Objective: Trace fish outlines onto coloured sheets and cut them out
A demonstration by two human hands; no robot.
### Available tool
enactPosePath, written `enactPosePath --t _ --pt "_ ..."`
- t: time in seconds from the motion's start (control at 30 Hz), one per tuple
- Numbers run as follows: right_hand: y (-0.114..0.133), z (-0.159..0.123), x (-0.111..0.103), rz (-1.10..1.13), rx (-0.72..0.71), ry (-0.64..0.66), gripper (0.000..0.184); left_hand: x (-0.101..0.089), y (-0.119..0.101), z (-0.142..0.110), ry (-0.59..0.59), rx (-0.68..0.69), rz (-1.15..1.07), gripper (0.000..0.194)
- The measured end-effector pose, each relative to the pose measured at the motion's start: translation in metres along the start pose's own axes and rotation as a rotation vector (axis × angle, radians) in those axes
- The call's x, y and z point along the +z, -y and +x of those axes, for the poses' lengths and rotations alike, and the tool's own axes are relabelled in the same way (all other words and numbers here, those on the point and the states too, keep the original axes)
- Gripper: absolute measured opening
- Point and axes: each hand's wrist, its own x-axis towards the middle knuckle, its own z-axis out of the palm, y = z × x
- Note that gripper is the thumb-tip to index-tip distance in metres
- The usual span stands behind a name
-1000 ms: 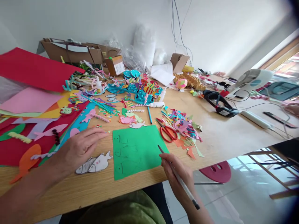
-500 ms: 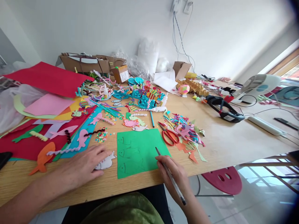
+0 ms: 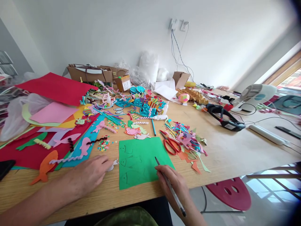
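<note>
My right hand (image 3: 172, 182) holds a pen (image 3: 171, 190), its tip just over the right part of a green paper sheet (image 3: 148, 153). Fish outlines are drawn in dark lines down the sheet's left side. Left of the sheet, my left hand (image 3: 92, 169) is closed over a white paper fish (image 3: 113, 165); only the tail end shows past the fingers. Red-handled scissors (image 3: 172, 146) lie against the sheet's upper right corner. Above the sheet are a white paper fish cutout (image 3: 142, 136), a pink one (image 3: 132, 131) and a blue pen (image 3: 153, 127).
Coloured paper scraps (image 3: 185, 135) are heaped beyond the scissors. At left, paper fish with pipe cleaners, such as an orange fish (image 3: 47, 166), lie on and beside coloured sheets (image 3: 14, 153). A black headset (image 3: 225, 117) and white fan (image 3: 257, 94) stand at right; cardboard boxes (image 3: 90, 74) line the wall.
My view has tilted up slightly. The left hand's fingers have drawn together over the white paper fish, hiding most of it. The pen tip has shifted slightly left over the green sheet.
</note>
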Motion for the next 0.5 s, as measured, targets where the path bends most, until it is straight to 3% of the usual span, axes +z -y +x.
enactPosePath --t 0.33,0.5 --pt "0.004 0.008 0.000 0.010 -0.009 0.019 0.017 0.007 0.017 -0.013 -0.217 0.020 0.108 0.050" --pt "0.006 0.010 -0.005 -0.001 0.019 0.028 0.018 0.012 0.025 -0.027 -0.157 -0.022 0.086 0.054"
